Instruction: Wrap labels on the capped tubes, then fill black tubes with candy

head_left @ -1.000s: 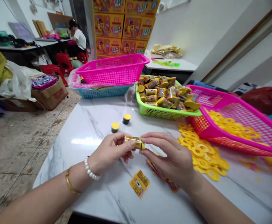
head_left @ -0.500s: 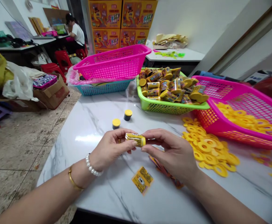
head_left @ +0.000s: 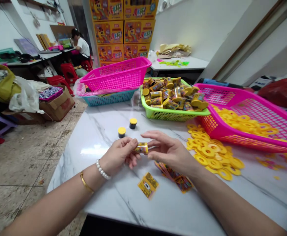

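My left hand [head_left: 120,155] pinches a small cup wrapped in a yellow printed label [head_left: 141,147] between thumb and fingers, lying on its side above the table. Close to the cup's right end is my right hand [head_left: 173,150], thumb and fingers spread; whether a fingertip touches the cup is hard to see. Beyond my hands stand two black cups with yellow lids [head_left: 121,132]. A single yellow printed label [head_left: 148,185] lies flat below my hands. Beside it, partly under my right hand, is a loose pile of printed labels [head_left: 180,181].
A green basket [head_left: 177,114] holds many labelled cups. Yellow rings [head_left: 213,154] are heaped at the right, beside a pink basket [head_left: 246,131] with more rings. Another pink basket [head_left: 116,75] rests on a blue one [head_left: 111,99]. A person [head_left: 81,46] sits far back left.
My right hand's fingers have opened and drawn off the cup's end. The cup stays in my left hand, with the left thumb now lifted higher. The whole view has shifted slightly.
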Motion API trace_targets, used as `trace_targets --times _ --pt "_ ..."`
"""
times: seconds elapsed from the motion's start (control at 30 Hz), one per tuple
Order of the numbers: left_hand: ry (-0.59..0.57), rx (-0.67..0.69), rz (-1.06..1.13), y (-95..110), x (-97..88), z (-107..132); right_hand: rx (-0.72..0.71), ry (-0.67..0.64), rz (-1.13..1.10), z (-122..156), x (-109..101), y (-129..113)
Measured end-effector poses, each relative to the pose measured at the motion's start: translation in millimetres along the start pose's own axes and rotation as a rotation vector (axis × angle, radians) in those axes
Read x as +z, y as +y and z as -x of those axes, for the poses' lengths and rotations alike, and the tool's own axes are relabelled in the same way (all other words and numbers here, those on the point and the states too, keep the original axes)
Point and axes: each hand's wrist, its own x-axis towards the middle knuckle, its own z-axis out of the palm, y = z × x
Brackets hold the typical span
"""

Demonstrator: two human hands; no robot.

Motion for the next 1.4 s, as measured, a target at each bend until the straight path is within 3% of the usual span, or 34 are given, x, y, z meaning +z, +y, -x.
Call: trace_targets --times 0.13,0.23,0.3,0.43,0.53,0.6,0.73,0.8,0.9,1.0,1.07,1.17,1.23,1.4 --pt "-0.057 -0.057 0.025 0.4 1.1 1.4 -0.162 0.058 0.134 5.4 11.5 5.4" --pt "-0.006 -0.061 -0.066 0.3 1.7 3.9 -0.241 0.120 0.228 7.9 17.1 3.9" --pt "0.128 0.041 -0.181 0.6 0.3 3.5 -0.299 0.217 0.338 4.7 13.4 -2.1" --pt "0.439 0.412 -0.267 4.8 -7.1 -0.4 -0.493 0.480 0.711 -22.6 -12.7 -28.7" --pt "0.498 0.497 -0.237 7.4 -11.4 -2.5 -0.597 0.593 0.989 -62.9 -43.3 -52.6" --pt "0.487 0.478 -0.236 7.8 -12.2 -3.4 -0.553 0.681 1.166 -93.9 -65.1 -65.1" --pt "0.509 0.479 -0.235 10.9 -14.7 -5.3 -0.235 0.741 1.477 -139.6 -96.7 -79.1" --pt "0.566 0.507 -0.243 15.2 -19.1 -5.9 -0.157 0.742 1.508 -143.1 -99.5 -80.5" --pt "0.669 0.536 -0.340 22.1 -29.2 -7.5 -0.227 0.769 1.484 -117.9 -82.8 -78.7" --pt "0.738 0.481 -0.559 23.5 -39.2 -12.3 -0.362 0.606 1.345 -68.3 -45.9 -77.8" --pt "0.715 0.432 -0.733 21.1 -43.3 -16.4 -0.342 0.340 1.187 -33.5 -17.9 -75.7" --pt "0.561 0.415 -0.939 16.6 -44.3 -20.5 -0.213 -0.164 1.009 9.1 14.1 -61.6" --pt "0.461 0.438 -0.998 14.1 -42.5 -21.1 -0.141 -0.371 0.986 28.2 24.5 -45.0" --pt "0.320 0.457 -0.984 9.0 -37.3 -20.1 -0.069 -0.439 0.984 45.0 30.1 -13.3"
